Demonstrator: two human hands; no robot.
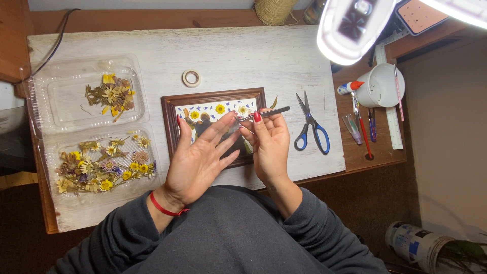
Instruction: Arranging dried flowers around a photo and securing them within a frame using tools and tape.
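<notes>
The brown wooden picture frame [170, 109] lies flat at the centre of the white board [243, 56]. Over it, the right hand [270, 144] pinches metal tweezers [264, 113], tips towards the left hand [198, 157], whose spread, relaxed fingers grasp nothing. Inside the frame, pressed yellow flowers [220, 108] sit in rows on white backing. Blue-handled scissors [310, 127] lie just right of the frame.

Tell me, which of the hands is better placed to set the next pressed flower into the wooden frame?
Probably the right hand: it grips the slim metal tweezers over the brown wooden picture frame. The left hand lies open, spread across it.
</notes>
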